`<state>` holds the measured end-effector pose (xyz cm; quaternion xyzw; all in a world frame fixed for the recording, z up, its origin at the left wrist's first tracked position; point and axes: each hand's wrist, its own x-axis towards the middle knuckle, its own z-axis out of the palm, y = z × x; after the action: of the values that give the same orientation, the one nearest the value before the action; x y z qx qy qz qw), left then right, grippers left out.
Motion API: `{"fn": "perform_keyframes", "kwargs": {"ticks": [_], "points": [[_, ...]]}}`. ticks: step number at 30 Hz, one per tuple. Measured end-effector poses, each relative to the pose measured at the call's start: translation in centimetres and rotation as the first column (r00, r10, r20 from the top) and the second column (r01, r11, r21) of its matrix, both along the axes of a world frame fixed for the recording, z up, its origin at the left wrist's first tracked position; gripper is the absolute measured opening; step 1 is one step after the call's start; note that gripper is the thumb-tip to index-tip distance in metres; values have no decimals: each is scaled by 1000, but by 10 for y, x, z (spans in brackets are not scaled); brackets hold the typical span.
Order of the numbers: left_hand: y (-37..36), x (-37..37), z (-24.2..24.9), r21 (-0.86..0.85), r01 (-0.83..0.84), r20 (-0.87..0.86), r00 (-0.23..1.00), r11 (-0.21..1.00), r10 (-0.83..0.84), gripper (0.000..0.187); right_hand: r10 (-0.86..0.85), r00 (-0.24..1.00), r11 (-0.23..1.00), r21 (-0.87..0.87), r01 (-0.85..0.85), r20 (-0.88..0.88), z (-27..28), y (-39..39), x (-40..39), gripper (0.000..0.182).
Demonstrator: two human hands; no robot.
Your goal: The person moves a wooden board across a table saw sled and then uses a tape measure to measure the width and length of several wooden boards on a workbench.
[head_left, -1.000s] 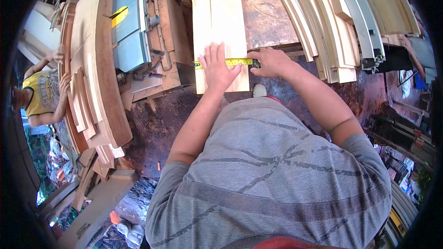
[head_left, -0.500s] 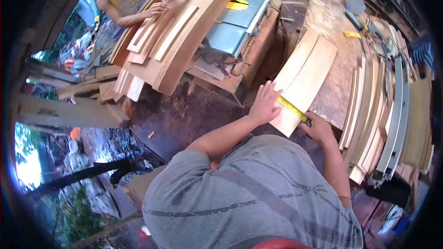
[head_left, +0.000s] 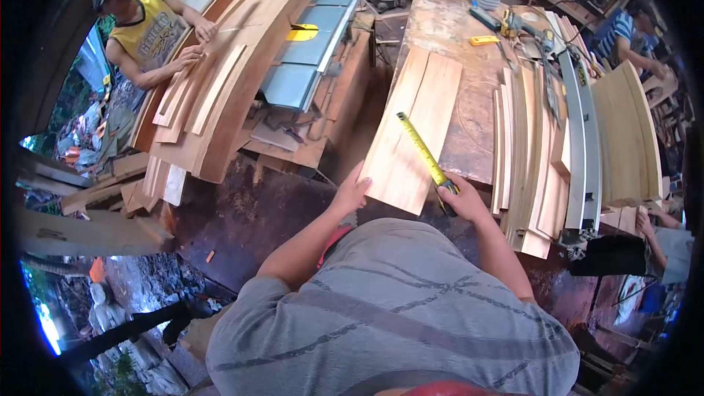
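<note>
My right hand (head_left: pixel 469 202) is wrapped round a tape measure (head_left: pixel 422 148), its yellow blade extended diagonally up and left over a wide light wooden board (head_left: pixel 396 176). The board slants across the workbench's near left part, with a dark line running lengthwise in its upper half. My left hand (head_left: pixel 355 192) grips the board's near left corner, thumb at the edge. The blade's free end lies over the middle of the board, apart from my left hand.
A brown workbench (head_left: pixel 473 139) bears stacked wooden strips (head_left: pixel 528 154) and a metal bar (head_left: pixel 579 139) on its right. Left stands a table saw (head_left: pixel 297 66) beside large curved wooden panels (head_left: pixel 242 95). A person in yellow (head_left: pixel 150 33) handles the panels; another person (head_left: pixel 631 37) works at the right.
My left hand has moved off the tape's end to the board's left corner. The blade, earlier across the board's width, now points up along it. The camera view has shifted right.
</note>
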<state>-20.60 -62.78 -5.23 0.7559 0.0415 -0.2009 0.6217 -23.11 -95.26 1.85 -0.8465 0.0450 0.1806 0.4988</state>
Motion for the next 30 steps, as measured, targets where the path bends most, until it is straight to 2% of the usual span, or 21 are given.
{"fn": "perform_keyframes", "kwargs": {"ticks": [2,5,6,7,8,9,10,12,13,14,16,18,20,22,24,26,27,28,30], "points": [[-25,5,10,-58,-4,-42,999,998,2,60,11,998,999,-35,-9,62,-1,-13,-10,60],[-59,30,19,-172,77,-11,997,982,-80,62,-114,983,993,34,110,146,-8,-31,-19,56],[-71,43,-2,-118,124,-15,992,985,-126,66,-141,979,989,55,134,146,-14,-39,-20,55],[-78,50,2,-66,198,-17,980,978,-200,71,-159,978,987,53,153,132,-11,-43,-20,54],[-81,63,8,224,339,-13,938,914,-345,70,-181,976,983,50,176,118,-8,-46,-20,53],[-77,61,38,358,389,79,893,849,-442,62,-149,981,988,53,143,127,-11,-49,-19,53],[-71,64,43,361,360,88,905,860,-416,62,-161,980,983,103,149,115,-14,-55,-17,52],[-62,62,47,348,427,35,884,835,-466,53,-149,983,980,148,133,103,-14,-59,-11,51],[-48,54,63,329,419,66,884,846,-463,50,-156,986,968,210,140,58,-13,-56,-8,51],[-31,47,60,331,400,68,893,855,-445,50,-162,987,950,272,152,11,-11,-51,-3,50],[5,33,51,431,341,218,859,836,-463,48,-124,992,949,290,122,-11,-2,-33,10,49],[44,20,64,408,206,187,934,889,-303,47,-94,993,942,318,111,-66,10,-11,18,48],[89,20,78,341,44,253,958,939,-136,43,-65,997,955,289,71,-32,13,12,27,50],[144,30,105,317,-138,451,893,938,-21,39,-10,999,945,326,24,-46,8,35,39,47],[196,42,158,280,-283,464,876,917,128,34,-3,1000,951,308,10,-24,8,69,50,46],[263,62,167,222,-353,487,848,909,210,31,-18,996,951,305,42,-83,1,106,60,46],[294,72,168,149,-365,495,832,919,250,27,47,993,962,272,-17,-105,0,125,70,45],[325,83,170,149,-359,495,834,921,245,27,41,994,962,273,-11,-105,-8,148,80,45],[377,92,168,276,-337,452,872,900,189,27,23,994,974,225,0,-103,-21,190,87,45]]}}
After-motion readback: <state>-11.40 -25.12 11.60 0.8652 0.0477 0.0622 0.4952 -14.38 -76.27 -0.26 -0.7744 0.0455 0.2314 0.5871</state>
